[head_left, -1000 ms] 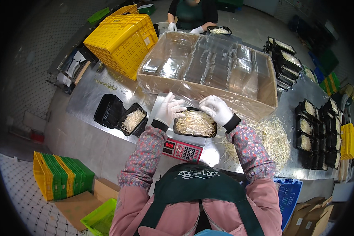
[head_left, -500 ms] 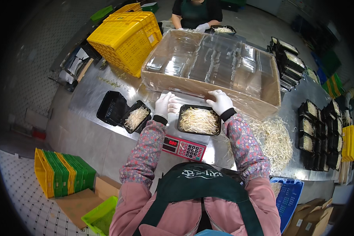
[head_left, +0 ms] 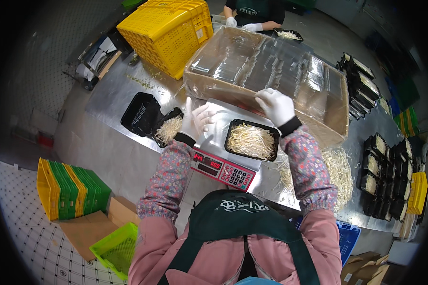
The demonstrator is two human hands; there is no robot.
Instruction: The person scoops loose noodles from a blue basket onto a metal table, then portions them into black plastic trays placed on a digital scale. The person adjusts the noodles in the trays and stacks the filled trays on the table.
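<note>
Left white-gloved grip point(head_left: 194, 121) spread; right white-gloved grip point(head_left: 277, 106) curled, any held item undeterminable.
Black rectangular plastic tray point(head_left: 276, 145), filled with thin pale sprouts point(head_left: 250, 141), rests on the silver metal scale plate point(head_left: 216, 137), clear of both sets of fingers, nearer the right grip. Expected handling: light load, smooth flexible walls, fragile loose contents. Recommended hold: beneath the left and right rims, level, without squeezing.

One scale point(head_left: 221, 169), one tray point(head_left: 246, 154) atop, one sprout heap point(head_left: 340, 173)
</note>
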